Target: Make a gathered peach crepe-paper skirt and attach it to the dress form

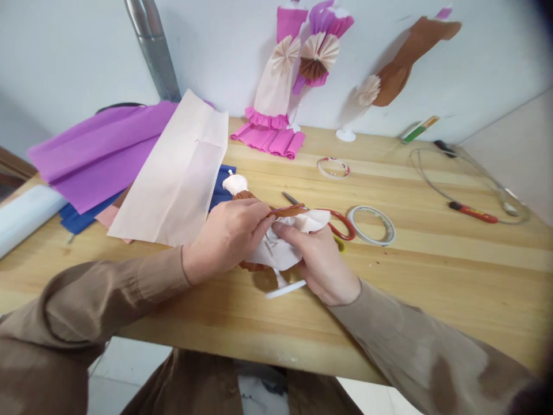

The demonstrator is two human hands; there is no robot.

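Low over the front of the table, a small dress form (235, 184) lies tilted, its white stand base (285, 289) toward me. It wears a cream top and a brown and cream crepe paper skirt (280, 248). My left hand (233, 233) is closed on the skirt from the left, fingers pinching its upper part. From the right, my right hand (322, 259) grips the cream layer, thumb on top and fingers underneath. Part of the brown paper is hidden behind my hands. Just beyond my right hand lie red-handled scissors (345, 226), partly covered.
Cream paper (173, 178) and purple paper (108, 153) lie at the left. White tape (371, 225) and another tape roll (333, 168) rest to the right. Dressed forms, including a brown one (397, 63), stand along the wall. A red-handled tool with a cable (473, 212) lies far right.
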